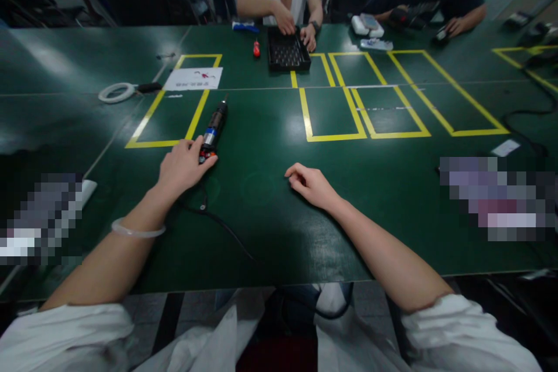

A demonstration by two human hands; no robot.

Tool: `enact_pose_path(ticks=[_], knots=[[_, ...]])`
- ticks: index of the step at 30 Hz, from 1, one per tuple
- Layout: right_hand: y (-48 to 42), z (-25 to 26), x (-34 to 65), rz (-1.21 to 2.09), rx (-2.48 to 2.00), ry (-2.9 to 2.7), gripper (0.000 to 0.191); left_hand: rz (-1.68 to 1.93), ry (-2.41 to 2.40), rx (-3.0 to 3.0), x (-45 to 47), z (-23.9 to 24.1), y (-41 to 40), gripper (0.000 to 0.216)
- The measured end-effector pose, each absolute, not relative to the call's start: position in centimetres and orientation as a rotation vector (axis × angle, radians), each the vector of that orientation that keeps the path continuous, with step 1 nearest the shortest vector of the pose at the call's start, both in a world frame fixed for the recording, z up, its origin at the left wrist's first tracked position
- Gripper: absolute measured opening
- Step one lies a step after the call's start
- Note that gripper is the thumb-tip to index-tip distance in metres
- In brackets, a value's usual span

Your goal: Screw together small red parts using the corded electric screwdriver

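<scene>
My left hand (181, 167) rests on the green table (261, 209), its fingertips touching the rear end of a black electric screwdriver (214, 128) that lies flat, tip pointing away. The fingers lie loosely over it, not wrapped around. A black cable (218, 221) runs from the tool toward me. My right hand (310, 185) lies on the table to the right, fingers curled loosely, holding nothing. A pale bangle (137, 231) circles my left wrist.
Yellow tape rectangles (333, 138) mark the table. A white paper sheet (194, 78) and a white ring (117, 93) lie at far left. Across the table a person's hands rest by a black tray (288, 55); a red screwdriver (257, 49) lies beside it.
</scene>
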State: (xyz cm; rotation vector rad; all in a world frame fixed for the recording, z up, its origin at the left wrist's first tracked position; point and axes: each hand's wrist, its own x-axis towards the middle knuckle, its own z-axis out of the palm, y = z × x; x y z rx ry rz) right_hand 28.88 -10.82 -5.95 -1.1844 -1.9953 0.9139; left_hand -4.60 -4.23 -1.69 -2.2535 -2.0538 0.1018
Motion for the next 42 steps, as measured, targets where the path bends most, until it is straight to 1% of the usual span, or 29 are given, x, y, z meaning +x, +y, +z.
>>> enact_pose_path(ticks=[9,14,16,21,24,29,31,34,39,41,42], knots=[[-10.6,-6.2,28.8,0.845,-1.204,-2.059,0.014,0.189,-2.254,-2.036,-13.4,-1.5,0.7,0.073],[-10.6,-6.4,28.8,0.852,-1.192,-2.058,0.015,0.339,-2.440,-1.967,-16.6,-0.5,2.9,0.085],[-10.6,-6.5,28.9,0.854,-1.196,-2.060,0.015,0.383,-2.464,-1.951,-17.0,-0.1,3.1,0.085],[-10.5,-6.4,28.8,0.853,-1.208,-2.070,0.014,0.159,-2.313,-1.875,-16.0,-0.3,2.2,0.078],[-10.5,-6.4,28.8,0.848,-1.212,-2.073,0.014,0.102,-2.276,-1.862,-15.3,-0.9,1.7,0.067],[-10.5,-6.3,28.8,0.836,-1.212,-2.073,0.014,0.007,-2.391,-1.759,-15.3,-0.7,2.4,0.051],[-10.5,-6.3,28.7,0.837,-1.214,-2.071,0.014,-0.125,-2.454,-1.689,-14.6,-0.2,2.9,0.043],[-10.6,-6.2,28.7,0.856,-1.216,-2.059,0.014,-0.499,-2.413,-1.805,-11.4,0.1,2.9,0.033],[-10.5,-6.4,28.9,0.980,-1.183,-1.976,0.012,-1.318,-2.351,-2.645,-1.0,-0.5,-0.4,0.023],[-10.4,-6.5,29.0,1.077,-1.136,-1.889,0.013,-1.391,-2.248,-3.024,2.9,-0.8,-2.7,0.030],[-10.4,-6.6,29.0,1.127,-1.103,-1.831,0.017,-1.384,-2.187,-3.190,4.4,-0.9,-3.9,0.034]])
